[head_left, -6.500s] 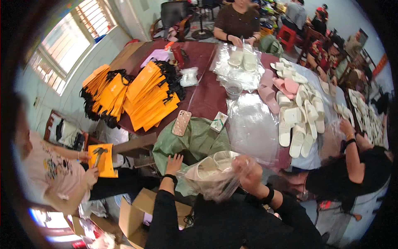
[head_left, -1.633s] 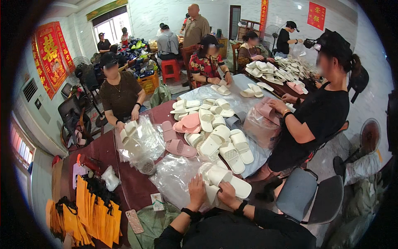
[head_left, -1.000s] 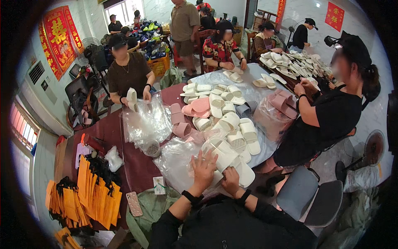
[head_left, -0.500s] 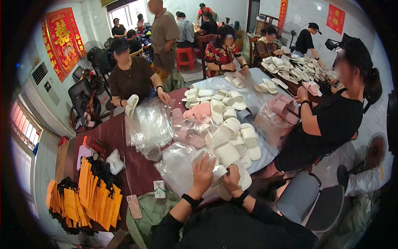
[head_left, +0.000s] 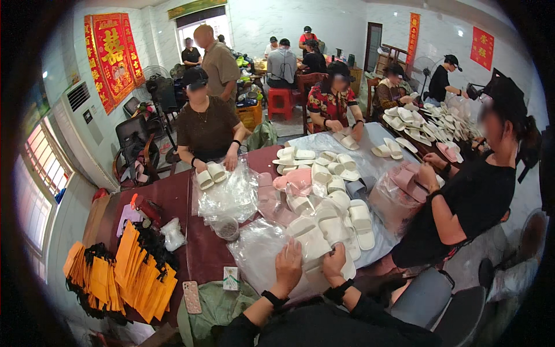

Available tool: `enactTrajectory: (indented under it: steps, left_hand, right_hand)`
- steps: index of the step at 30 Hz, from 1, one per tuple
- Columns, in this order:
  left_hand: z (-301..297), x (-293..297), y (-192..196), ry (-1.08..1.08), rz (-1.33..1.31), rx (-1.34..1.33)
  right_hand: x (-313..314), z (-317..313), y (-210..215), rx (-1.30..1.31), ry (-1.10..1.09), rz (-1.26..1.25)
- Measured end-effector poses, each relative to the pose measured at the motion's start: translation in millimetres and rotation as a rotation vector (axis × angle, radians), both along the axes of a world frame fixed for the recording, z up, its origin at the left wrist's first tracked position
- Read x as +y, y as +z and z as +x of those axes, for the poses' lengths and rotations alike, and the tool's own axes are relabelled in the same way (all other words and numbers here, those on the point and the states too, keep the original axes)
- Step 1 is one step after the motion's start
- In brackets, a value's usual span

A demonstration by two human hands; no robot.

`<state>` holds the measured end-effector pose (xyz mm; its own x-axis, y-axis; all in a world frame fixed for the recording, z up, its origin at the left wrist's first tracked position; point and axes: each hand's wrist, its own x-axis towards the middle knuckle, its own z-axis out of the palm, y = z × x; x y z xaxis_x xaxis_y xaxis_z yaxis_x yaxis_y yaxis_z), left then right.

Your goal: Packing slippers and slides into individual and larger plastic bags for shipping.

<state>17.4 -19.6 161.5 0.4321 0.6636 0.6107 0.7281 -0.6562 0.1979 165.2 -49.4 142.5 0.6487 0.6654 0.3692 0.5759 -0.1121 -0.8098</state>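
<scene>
A dark red desk [head_left: 202,254] fills the middle and lower left of the frame. Across its centre right spreads a heap of slippers [head_left: 361,222], mostly white, with a few pink ones. At the lower left lies a fanned stack of orange packets [head_left: 136,272] with black cords. At the lower centre, a flat layer of plastic film [head_left: 251,246] lies beside the hands, and a shiny clear bag [head_left: 314,198] shows over the nearest slippers; how far it wraps them is hard to tell.

The white slipper [head_left: 312,246] sits between the two hands, at the near edge of the heap. It looks light, springy and hard to break, so it should bend and recover; the film around it is likely thin and slippery. The sole's side edge or the broad strap would be the firmest place to hold.

The left hand [head_left: 288,269] lies along the slipper's left edge; whether its grip is closed cannot be told. The right hand [head_left: 335,265] has its grip closed, pinching what appears to be the bag's edge. Smaller still are a patterned phone [head_left: 192,297] and a white box [head_left: 231,279], left of the hands.
</scene>
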Motion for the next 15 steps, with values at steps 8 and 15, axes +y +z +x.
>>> enactTrajectory:
  steps: [8,15]
  left_hand:
    - [-2,-18,8,0.100,-0.057,-0.015]
    - [-21,2,-45,-0.037,-0.838,-0.883]
  right_hand:
    - [7,-4,-11,0.040,-0.032,0.028]
    - [17,-30,-35,0.153,0.050,0.011]
